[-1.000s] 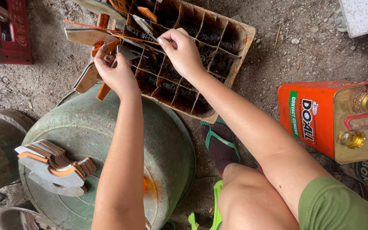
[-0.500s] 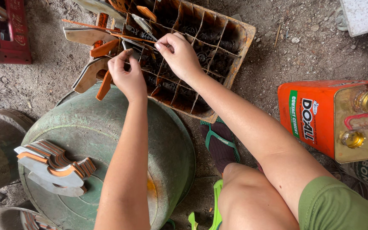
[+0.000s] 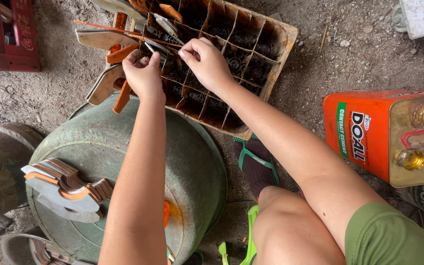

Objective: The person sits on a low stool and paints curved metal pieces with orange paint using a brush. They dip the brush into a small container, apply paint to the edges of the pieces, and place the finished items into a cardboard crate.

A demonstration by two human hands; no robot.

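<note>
Green sleeve (image 3: 393, 235), green flip-flops (image 3: 254, 164).

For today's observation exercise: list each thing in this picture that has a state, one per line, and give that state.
Left hand: closed on a thin flat piece.
Right hand: fingertips pinching a thin piece.
Divided crate: tilted, open-topped, dark parts in its cells.
Orange can: lying on its side, caps on.
Stack of cut pieces: fanned out on the green drum.

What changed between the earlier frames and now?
The left hand moved up from the green drum's edge to the divided crate, meeting the right hand at a thin flat piece. The right hand, shaped-piece stack and orange can stayed put.
</note>
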